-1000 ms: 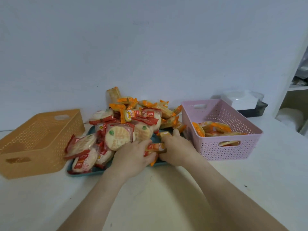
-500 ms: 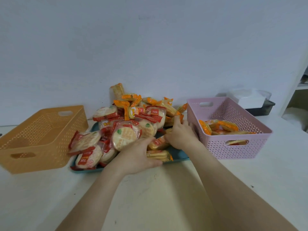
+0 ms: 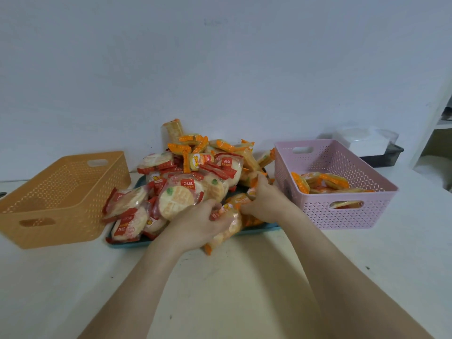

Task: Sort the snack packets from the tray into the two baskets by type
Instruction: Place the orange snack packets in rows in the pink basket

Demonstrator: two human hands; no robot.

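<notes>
Head view: orange packets are clamped by both hands at tray front edge, L hand & R hand together. Pink basket lies at 3 o'clock, R hand nearer; packets' long axis can't be told.

I see tray mid-desk, packets heaped on it. One basket just left of tray, other basket just right w/ some packets in it. Box behind right basket.

Packets look glossy plastic film; both baskets perforated matt plastic; tabletop smooth, matt white.
</notes>
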